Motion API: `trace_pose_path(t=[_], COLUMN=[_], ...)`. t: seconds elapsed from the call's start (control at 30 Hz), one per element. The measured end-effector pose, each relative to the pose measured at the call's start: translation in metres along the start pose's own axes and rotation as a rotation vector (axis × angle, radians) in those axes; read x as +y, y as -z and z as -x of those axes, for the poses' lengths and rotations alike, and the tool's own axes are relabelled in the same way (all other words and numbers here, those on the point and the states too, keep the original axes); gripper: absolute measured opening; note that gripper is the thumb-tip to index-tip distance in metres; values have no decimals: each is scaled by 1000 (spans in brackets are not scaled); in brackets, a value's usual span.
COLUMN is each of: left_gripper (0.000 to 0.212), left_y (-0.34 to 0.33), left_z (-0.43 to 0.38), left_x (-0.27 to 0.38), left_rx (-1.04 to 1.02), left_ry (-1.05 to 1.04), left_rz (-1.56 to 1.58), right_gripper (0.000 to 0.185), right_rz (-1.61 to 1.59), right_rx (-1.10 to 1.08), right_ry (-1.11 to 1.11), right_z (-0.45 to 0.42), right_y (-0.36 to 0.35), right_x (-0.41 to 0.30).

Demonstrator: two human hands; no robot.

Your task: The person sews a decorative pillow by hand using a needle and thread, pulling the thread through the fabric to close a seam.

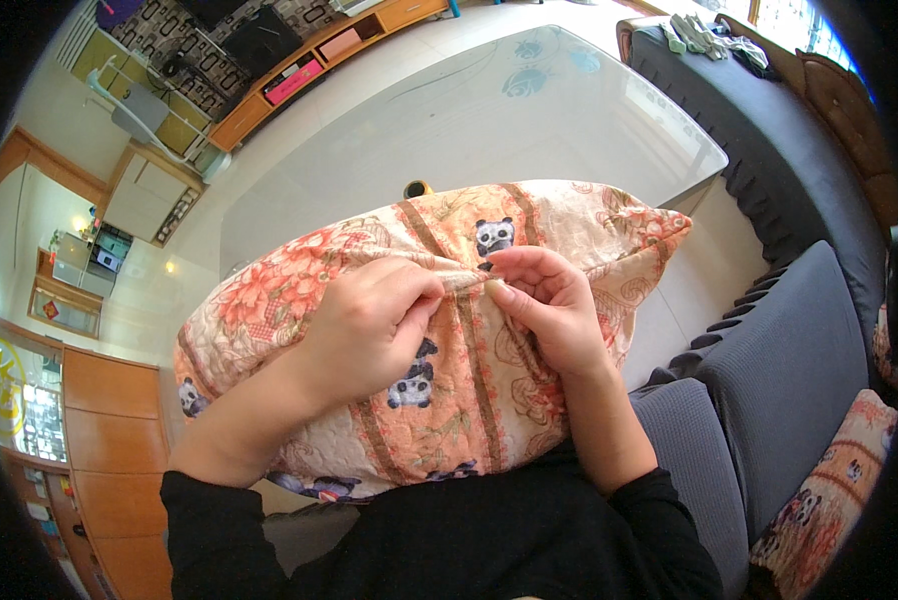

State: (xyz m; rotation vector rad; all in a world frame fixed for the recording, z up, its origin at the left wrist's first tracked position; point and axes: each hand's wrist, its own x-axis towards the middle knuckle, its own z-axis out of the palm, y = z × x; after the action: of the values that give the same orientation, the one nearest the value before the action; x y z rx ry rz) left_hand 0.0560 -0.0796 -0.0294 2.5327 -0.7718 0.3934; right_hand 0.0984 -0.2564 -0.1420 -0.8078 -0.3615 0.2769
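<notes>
A stuffed pillow (449, 420) in a quilted, peach-coloured floral and panda print lies across my lap, in front of my black top. Along its upper side runs a folded seam edge (460, 281). My left hand (370, 330) pinches this edge between thumb and bent forefinger. Just to the right, the thumb and fingertips of my right hand (550, 307) close on the same seam, its other fingers curled. Whether a needle or thread sits between those fingertips is too small to tell. Behind the pillow's top edge stands a small yellow and black spool (417, 189), partly hidden.
Beyond the pillow spreads a glass-topped table (329, 157) with blue flower decals. A dark grey covered sofa (786, 375) stands at the right, with a matching panda-print fabric piece (831, 495) on it. Clothes (708, 37) lie on another grey seat. A wooden TV cabinet (306, 71) stands far off.
</notes>
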Motion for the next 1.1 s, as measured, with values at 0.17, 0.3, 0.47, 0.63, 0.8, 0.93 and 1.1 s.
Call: trace_pose_path(t=[0.17, 0.3, 0.47, 0.63, 0.8, 0.93, 1.1], left_gripper=[20, 21, 15, 13, 29, 36, 32], left_y=[8, -5, -11, 14, 8, 8, 12], left_z=[-18, -12, -11, -11, -1, 0, -9], left_x=[30, 9, -6, 5, 7, 9, 22], left_rx=[-147, -81, 20, 70, -76, -103, -199], left_ry=[278, 42, -168, -67, -76, -113, -129], left_rz=[135, 7, 31, 96, -247, -338, -446], right_gripper=[30, 31, 31, 30, 30, 30, 30], right_rz=[-6, -1, -5, -5, -37, -30, -42], right_rx=[13, -17, 9, 24, 18, 24, -1], right_ry=[-7, -16, -12, -21, 14, 31, 21], right_z=[0, 0, 0, 1, 1, 2, 2], right_y=[1, 3, 0, 1, 2, 1, 2], right_x=[0, 0, -1, -2, 1, 1, 0])
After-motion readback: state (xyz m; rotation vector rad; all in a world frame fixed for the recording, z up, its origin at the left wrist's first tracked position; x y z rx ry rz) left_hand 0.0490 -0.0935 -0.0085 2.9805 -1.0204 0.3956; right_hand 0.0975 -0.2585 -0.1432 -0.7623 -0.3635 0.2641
